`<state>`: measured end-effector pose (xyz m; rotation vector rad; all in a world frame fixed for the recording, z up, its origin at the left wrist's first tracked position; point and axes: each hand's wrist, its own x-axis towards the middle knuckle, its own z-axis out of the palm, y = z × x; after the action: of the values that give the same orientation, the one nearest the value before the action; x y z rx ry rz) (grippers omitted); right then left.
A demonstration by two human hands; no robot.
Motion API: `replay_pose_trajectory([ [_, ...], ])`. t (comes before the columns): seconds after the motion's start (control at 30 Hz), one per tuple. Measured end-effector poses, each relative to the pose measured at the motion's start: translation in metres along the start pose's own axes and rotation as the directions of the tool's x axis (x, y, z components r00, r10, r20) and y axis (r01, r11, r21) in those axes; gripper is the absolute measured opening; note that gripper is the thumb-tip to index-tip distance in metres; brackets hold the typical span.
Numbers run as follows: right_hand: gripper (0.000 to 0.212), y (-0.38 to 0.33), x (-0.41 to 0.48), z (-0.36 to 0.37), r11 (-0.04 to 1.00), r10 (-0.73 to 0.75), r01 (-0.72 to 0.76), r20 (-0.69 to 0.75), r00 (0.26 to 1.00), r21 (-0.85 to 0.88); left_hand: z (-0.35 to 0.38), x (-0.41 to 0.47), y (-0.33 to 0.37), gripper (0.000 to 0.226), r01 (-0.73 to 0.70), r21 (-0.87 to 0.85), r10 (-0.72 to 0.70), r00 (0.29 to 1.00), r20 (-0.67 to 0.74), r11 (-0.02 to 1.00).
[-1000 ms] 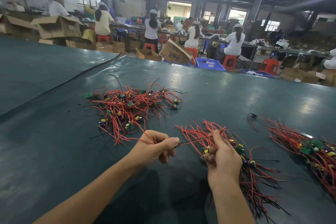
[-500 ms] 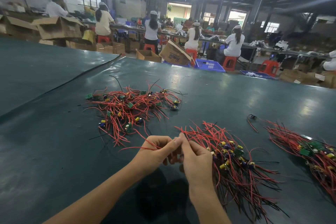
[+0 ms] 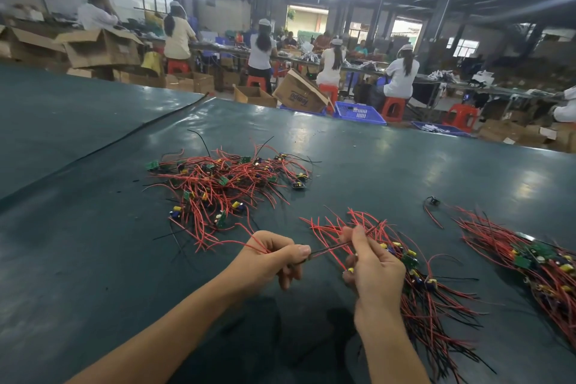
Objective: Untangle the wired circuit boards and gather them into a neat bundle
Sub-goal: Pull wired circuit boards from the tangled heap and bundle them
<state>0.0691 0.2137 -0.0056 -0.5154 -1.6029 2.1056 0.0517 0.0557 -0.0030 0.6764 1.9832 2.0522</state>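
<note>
A red and black wire pair (image 3: 327, 249) stretches taut, running left to right between both hands near the tabletop's (image 3: 93, 259) front edge. The left hand (image 3: 268, 259) pinches one end; the right hand (image 3: 374, 268) grips the other, seemingly with a board. The gathered bundle (image 3: 430, 284) lies beside it, wires trailing frontward; the tangled pile (image 3: 224, 184) sits farther back.

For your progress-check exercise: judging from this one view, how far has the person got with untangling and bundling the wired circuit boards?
Done: an aligned bundle lies at far right. In hand: the left hand and right hand stretch a wire pair between them, beside a growing bundle under the right hand. Left: the tangled pile farther back on the green table, plus one stray board. Roughly midway.
</note>
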Motion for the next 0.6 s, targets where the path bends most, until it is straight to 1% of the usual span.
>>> replay_pose_trajectory([
  [0.07, 0.033, -0.0008, 0.0055, -0.0061, 0.999, -0.011, 0.012, -0.032, 0.999, 0.031, -0.0025, -0.0010, 0.0018, 0.033, -0.002, -0.043, 0.003, 1.000, 0.014, 0.999],
  [0.13, 0.032, 0.0003, 0.0069, -0.0076, 0.999, -0.010, 0.012, -0.031, 0.999, 0.049, -0.0050, -0.0012, 0.0022, 0.033, 0.001, -0.086, -0.002, 1.000, -0.006, 0.996],
  [0.27, 0.035, 0.0026, 0.0057, -0.0055, 0.993, -0.007, 0.011, -0.037, 0.999, 0.119, -0.0078, 0.0029, -0.0002, 0.038, 0.064, -0.130, -0.087, 0.980, -0.177, 0.989],
  [0.33, 0.035, 0.0021, 0.0053, -0.0060, 0.988, -0.023, 0.030, -0.049, 0.999, 0.150, -0.0076, 0.0050, -0.0018, 0.040, 0.103, -0.144, -0.135, 0.964, -0.227, 0.984],
  [0.47, 0.032, -0.0007, 0.0026, -0.0058, 0.982, -0.053, 0.061, -0.053, 0.997, 0.181, -0.0057, 0.0050, -0.0028, 0.034, 0.112, -0.193, -0.151, 0.968, -0.203, 0.975],
  [0.6, 0.034, -0.0052, -0.0025, -0.0024, 0.962, -0.148, 0.158, -0.061, 0.987, 0.223, -0.0042, 0.0055, -0.0037, 0.032, 0.133, -0.196, -0.171, 0.966, -0.195, 0.972],
])
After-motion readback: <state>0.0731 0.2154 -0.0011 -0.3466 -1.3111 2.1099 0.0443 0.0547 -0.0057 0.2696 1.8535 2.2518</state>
